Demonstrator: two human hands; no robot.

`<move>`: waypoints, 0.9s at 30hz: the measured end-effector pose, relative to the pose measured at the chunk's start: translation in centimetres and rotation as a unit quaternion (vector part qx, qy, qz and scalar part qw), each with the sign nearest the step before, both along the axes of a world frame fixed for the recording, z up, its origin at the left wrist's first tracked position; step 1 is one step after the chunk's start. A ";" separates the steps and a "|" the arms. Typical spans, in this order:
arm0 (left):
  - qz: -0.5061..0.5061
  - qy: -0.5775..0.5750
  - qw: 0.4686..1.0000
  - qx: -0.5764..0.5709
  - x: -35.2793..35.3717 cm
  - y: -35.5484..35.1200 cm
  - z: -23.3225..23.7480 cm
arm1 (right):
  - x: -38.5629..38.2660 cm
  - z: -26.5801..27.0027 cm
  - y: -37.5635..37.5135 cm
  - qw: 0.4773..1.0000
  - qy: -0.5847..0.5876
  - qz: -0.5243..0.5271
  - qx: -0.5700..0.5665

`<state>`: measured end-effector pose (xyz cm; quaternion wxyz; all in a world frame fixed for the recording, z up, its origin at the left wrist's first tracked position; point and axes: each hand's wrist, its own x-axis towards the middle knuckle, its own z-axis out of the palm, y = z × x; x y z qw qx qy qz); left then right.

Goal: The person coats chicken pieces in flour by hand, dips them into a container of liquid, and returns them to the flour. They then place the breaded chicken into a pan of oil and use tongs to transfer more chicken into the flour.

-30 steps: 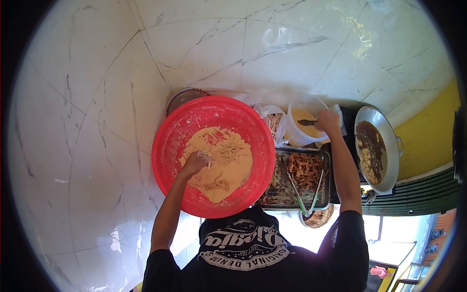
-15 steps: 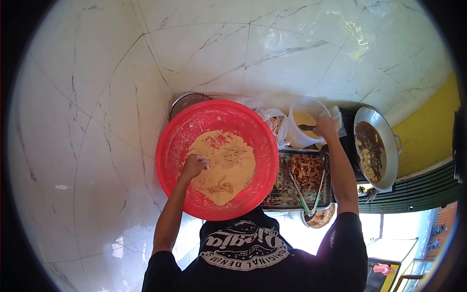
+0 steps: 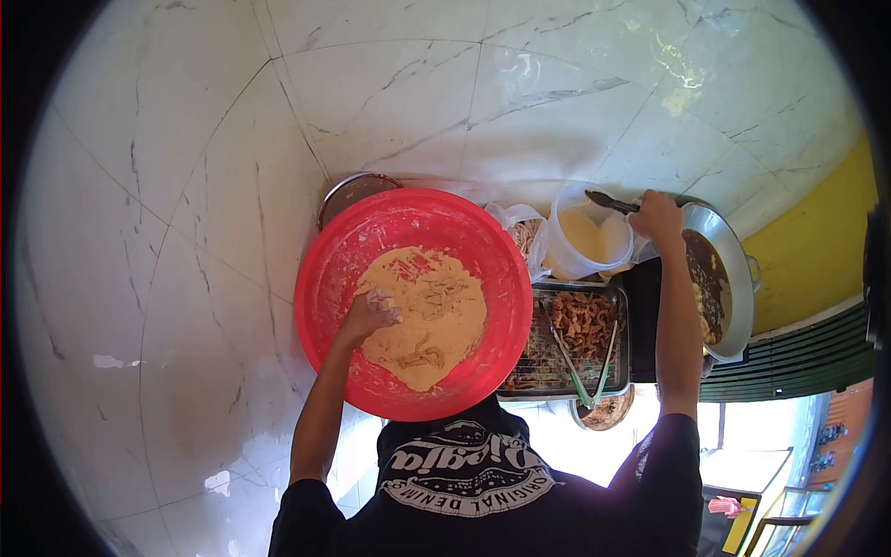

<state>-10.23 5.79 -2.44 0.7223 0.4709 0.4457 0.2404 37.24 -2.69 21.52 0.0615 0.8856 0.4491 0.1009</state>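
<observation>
My left hand (image 3: pixel 371 313), dusted white with flour, is over the left part of the flour (image 3: pixel 445 320) in a large red basin (image 3: pixel 325 278). Its fingers are bunched, and what they hold, if anything, cannot be made out. Strips lie in the flour to its right. My right hand (image 3: pixel 657 218) is closed on dark tongs (image 3: pixel 608 200), whose tips point left above the rim of a clear tub (image 3: pixel 582 237) of yellowish liquid. The wok (image 3: pixel 733 251) with dark oil and frying pieces is just right of my right hand.
Fried pieces (image 3: pixel 582 325) lie on a rack tray (image 3: pixel 543 371) with green-edged tongs (image 3: pixel 583 395) across it. A bag-lined container (image 3: pixel 526 232) stands between basin and tub. Below the tray is a round bowl (image 3: pixel 608 413). Tiled wall (image 3: pixel 390 93) rises behind.
My right hand has lifted the dark tongs out of the tub and moved right, toward the wok. My left hand has turned slightly and its fingers have loosened a little over the flour.
</observation>
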 end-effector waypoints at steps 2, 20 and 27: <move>-0.004 -0.020 0.999 0.041 0.3 -0.2 0.4 | -0.5 -0.1 -0.4 1.000 0.009 -0.007 -0.012; 0.020 0.004 0.993 0.115 -0.3 0.2 1.0 | -0.8 -6.6 -2.0 0.997 0.069 -0.020 -0.041; 0.019 0.031 0.998 0.058 -0.4 0.1 2.1 | -1.4 -3.9 -2.4 0.995 0.083 -0.061 0.019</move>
